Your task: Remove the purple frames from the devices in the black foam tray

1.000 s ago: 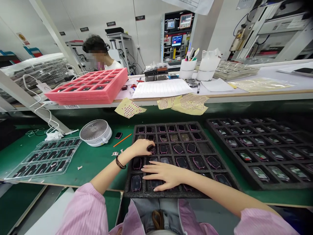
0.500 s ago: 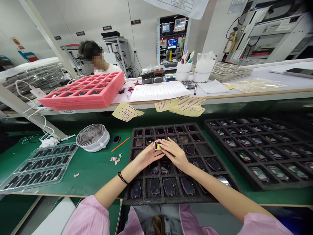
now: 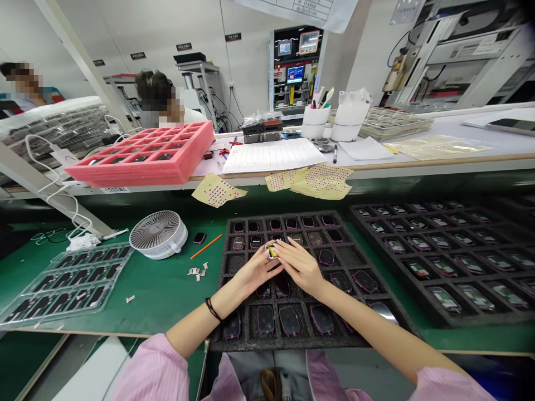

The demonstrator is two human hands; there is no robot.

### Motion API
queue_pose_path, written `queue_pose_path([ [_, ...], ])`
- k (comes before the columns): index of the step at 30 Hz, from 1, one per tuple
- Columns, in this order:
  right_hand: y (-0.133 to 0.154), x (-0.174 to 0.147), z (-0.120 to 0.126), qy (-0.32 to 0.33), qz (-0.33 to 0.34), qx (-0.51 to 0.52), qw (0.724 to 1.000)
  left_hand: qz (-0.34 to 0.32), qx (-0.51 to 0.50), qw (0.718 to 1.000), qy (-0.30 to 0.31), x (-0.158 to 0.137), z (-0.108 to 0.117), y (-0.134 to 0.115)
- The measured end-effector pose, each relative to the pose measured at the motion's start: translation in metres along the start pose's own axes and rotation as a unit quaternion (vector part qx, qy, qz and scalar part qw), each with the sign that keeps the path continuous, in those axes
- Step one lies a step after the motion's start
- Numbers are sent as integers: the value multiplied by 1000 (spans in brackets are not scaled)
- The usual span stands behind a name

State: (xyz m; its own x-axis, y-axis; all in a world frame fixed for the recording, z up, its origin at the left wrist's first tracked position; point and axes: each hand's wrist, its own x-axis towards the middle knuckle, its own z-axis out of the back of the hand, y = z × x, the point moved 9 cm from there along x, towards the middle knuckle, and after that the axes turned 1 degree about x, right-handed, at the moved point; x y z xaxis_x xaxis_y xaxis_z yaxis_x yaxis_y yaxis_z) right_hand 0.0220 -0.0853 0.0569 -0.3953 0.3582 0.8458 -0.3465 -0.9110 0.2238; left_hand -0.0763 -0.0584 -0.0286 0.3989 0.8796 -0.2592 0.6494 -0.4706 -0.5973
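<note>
Above the black foam tray (image 3: 246, 328), both hands meet on a small smartwatch case (image 3: 273, 252) with a yellow and dark inside showing. My left hand (image 3: 254, 274) grips it from the left, its fingers curled under and around the edge. From the other side my right hand (image 3: 301, 264) lies over it, fingers bent together, hiding most of the case. In the tray's cells below lie several dark-faced smartwatch cases (image 3: 290, 319) with purplish rims.
Right of it stands a second foam tray (image 3: 418, 298) with opened watch parts. At left are a white fan (image 3: 159, 235), an orange stick (image 3: 207, 246), small pale pieces (image 3: 198, 271) and a clear plastic tray (image 3: 69, 284). A shelf (image 3: 376, 165) bears a pink foam tray (image 3: 184, 170). People sit beyond.
Both hands stay together over the tray and have shifted slightly. The smartwatch case has tilted a little between the fingers. Another person has come into view at far left.
</note>
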Motion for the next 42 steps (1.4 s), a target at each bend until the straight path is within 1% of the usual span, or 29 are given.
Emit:
queue_pose_path([
  [4,13,1,-1,19,68,-82,994,11,-21,999,-32,3,4,12],
  [7,16,0,-3,26,91,-132,987,29,-41,998,-38,3,3,19],
  [10,19,-3,-3,24,113,-154,981,43,-50,997,-36,1,-2,21],
  [16,15,-7,1,-2,90,-174,981,47,-34,997,-42,-3,-10,21],
  [18,15,-8,3,-11,94,-182,979,50,-42,997,-38,-2,-12,23],
  [22,14,-11,2,-8,116,-181,977,61,-63,996,-36,0,-12,29],
  [26,7,-11,2,1,96,-148,984,58,-61,996,-39,1,-10,33],
  [29,5,-7,2,12,78,-131,988,43,-25,998,-47,1,-6,23],
  [31,1,-1,5,24,51,-122,991,20,59,997,-43,1,-4,3],
  [32,-2,2,8,29,32,-120,992,0,128,991,-36,0,-3,-10],
  [33,-5,5,11,30,13,-120,992,-24,218,975,-26,0,-4,-25],
  [34,-8,7,15,29,-5,-121,992,-58,324,944,-24,-1,-4,-41],
  [35,-11,10,19,23,-18,-124,992,-88,437,895,-24,-2,-5,-56],
  [36,-14,11,23,15,-26,-127,991,-117,543,831,-21,-4,-7,-68],
  [37,-17,12,26,6,-33,-130,991,-139,634,761,-11,-5,-11,-75],
  [38,-19,12,29,0,-37,-132,991,-151,708,690,4,-6,-14,-77],
  [39,-22,11,31,-4,-40,-133,990,-151,765,626,20,-7,-16,-75],
  [40,-24,11,32,-5,-44,-132,990,-141,806,573,34,-6,-16,-71],
  [41,-27,10,32,-6,-47,-131,990,-122,837,531,43,-4,-14,-67],
  [42,-28,9,32,-6,-50,-130,990,-99,859,499,49,-2,-11,-62],
])
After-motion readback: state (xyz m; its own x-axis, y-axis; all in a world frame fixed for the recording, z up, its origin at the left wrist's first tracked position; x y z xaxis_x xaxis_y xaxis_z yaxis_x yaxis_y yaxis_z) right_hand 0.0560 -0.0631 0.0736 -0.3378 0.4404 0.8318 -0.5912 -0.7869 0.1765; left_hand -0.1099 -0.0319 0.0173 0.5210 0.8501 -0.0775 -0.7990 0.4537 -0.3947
